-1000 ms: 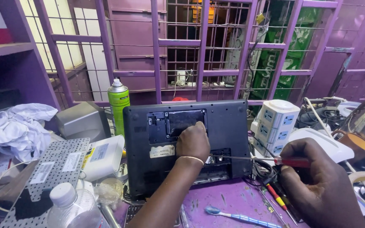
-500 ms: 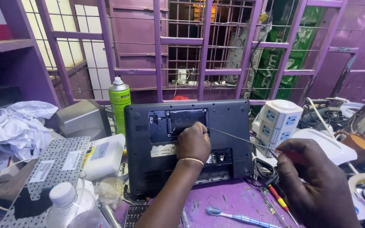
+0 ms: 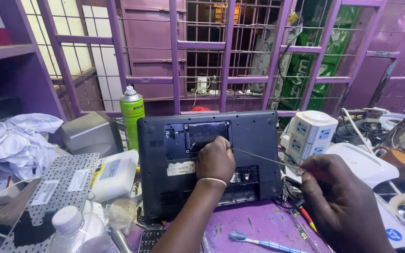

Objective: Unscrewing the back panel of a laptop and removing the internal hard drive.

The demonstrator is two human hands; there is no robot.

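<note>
A black laptop (image 3: 254,140) stands propped up on the purple bench with its underside toward me and an open bay in the panel. My left hand (image 3: 215,159) rests on the middle of that panel, fingers curled against it, a thin bangle on the wrist. My right hand (image 3: 341,201) grips a long screwdriver (image 3: 263,159) by its red handle. The thin metal shaft runs leftward and its tip meets the laptop right at my left hand's fingers.
A green spray can (image 3: 132,117) stands behind the laptop's left side. A white power cube (image 3: 309,132) sits to the right. A keyboard panel (image 3: 57,187), white cloth (image 3: 17,140) and plastic bottle (image 3: 73,227) crowd the left. A blue toothbrush (image 3: 258,242) lies in front.
My right hand has lifted and tilted the screwdriver so the shaft now angles up toward my left hand. My left hand shifted slightly up the panel.
</note>
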